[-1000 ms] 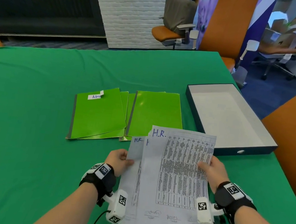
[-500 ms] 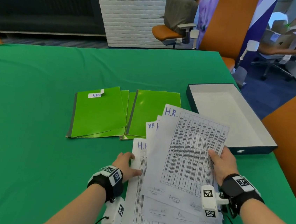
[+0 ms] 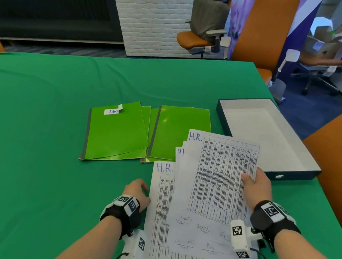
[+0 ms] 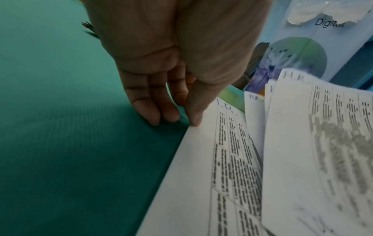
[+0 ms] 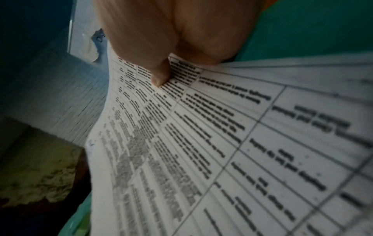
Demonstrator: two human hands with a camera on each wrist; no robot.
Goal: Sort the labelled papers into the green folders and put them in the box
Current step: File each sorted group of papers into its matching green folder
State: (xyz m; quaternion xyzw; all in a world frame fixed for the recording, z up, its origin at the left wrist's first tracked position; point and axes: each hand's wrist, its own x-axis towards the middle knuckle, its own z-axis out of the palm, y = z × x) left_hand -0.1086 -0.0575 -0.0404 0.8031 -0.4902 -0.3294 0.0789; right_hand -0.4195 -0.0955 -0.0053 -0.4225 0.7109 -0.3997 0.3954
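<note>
My right hand grips a fanned bunch of printed H.R. papers by their right edge, thumb on top, and holds them tilted just above the table. More H.R. sheets lie flat under them. My left hand is at those sheets' left edge, fingertips on the cloth and thumb touching the paper edge. Two stacks of green folders lie beyond: the left stack bears an "Adm" label and the right stack is partly covered by the held papers. The open box is at the right.
Green cloth covers the table, with bare cloth to the left and beyond the folders. An orange chair back stands close to the table's right edge, beside the box. More office chairs stand past the far edge.
The papers were held up by both hands. My left hand let go and dropped to the table beside the lower sheets, which now lie flat. My right hand moved its fanned bunch right and forward.
</note>
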